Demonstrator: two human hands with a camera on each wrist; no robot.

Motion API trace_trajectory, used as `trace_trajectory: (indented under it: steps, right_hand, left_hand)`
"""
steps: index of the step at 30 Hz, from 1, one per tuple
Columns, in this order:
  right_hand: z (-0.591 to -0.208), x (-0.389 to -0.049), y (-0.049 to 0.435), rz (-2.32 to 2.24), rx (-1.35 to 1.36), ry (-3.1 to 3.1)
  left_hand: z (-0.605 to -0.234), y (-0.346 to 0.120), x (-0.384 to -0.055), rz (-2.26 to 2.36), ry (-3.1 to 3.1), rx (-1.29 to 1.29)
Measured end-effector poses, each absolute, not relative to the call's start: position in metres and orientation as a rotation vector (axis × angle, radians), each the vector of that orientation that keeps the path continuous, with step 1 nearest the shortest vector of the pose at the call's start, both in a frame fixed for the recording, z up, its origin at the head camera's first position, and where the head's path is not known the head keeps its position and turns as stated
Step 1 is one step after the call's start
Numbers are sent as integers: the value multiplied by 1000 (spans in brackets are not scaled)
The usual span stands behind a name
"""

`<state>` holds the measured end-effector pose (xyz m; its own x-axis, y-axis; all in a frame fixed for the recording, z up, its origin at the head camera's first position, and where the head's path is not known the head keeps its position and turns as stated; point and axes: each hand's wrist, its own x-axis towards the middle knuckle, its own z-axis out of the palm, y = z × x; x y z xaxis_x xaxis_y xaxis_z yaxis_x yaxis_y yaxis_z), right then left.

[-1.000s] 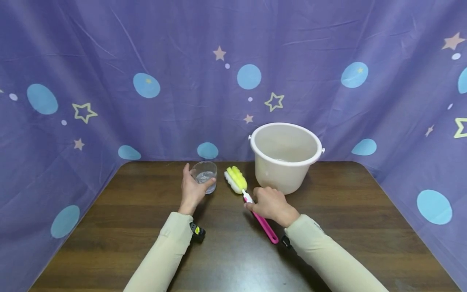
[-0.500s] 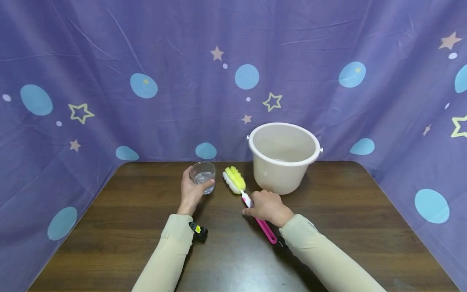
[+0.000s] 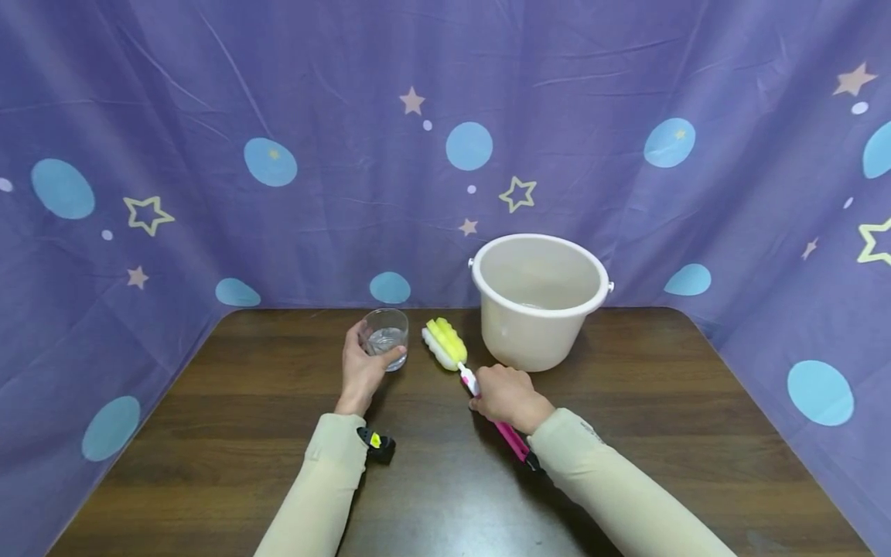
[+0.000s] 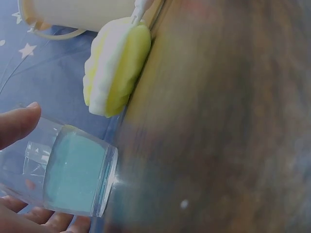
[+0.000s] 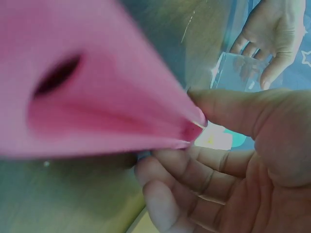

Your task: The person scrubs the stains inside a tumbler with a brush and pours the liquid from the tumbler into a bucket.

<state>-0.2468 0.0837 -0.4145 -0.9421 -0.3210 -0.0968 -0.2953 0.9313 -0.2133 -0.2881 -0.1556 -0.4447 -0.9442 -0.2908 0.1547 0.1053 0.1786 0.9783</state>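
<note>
Left of the table's middle, my left hand (image 3: 362, 371) holds a clear drinking glass (image 3: 386, 344) partly filled with clear liquid. The left wrist view shows the thumb on one side of the glass (image 4: 75, 170) and fingers on the other; its base is at the tabletop. A sponge bottle brush (image 3: 447, 345) with a yellow and white head lies to the right of the glass. My right hand (image 3: 511, 397) pinches its pink and white handle. In the right wrist view, thumb and fingertips meet around the pink handle (image 5: 97, 92).
A white bucket (image 3: 532, 340) stands behind my right hand, at the back of the wooden table (image 3: 431, 495). A purple curtain (image 3: 334, 170) with stars and blue dots hangs around the table's back and sides.
My right thumb and fingers have closed in on the brush handle. My left fingers have settled around the glass. Glass, brush and bucket stay in place while the head view shifts slightly.
</note>
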Motion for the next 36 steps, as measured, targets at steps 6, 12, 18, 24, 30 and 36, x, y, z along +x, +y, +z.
trace_trajectory:
  steps: [6,12,18,24,30,36]
  right_hand:
    - [-416,-249,87,-310,-419,2954]
    - [-418,-253,90,-352,-366,2974]
    - [-419,-252,98,-416,-390,3043]
    - [-420,-252,102,-493,-379,3115]
    - [-419,-251,103,-562,-394,3172]
    - [-420,-250,105,-599,-422,3225]
  left_hand:
    - [-444,-156,-288,-1828,-2167,185]
    - [-444,-160,-287,-1822,-2168,196]
    - [-445,-161,-289,-1823,-2152,194]
    - [-447,-160,-289,-1842,-2164,187]
    - [-445,-161,-289,-1814,-2192,191]
    - [-446,-160,-289,-1798,-2196,190]
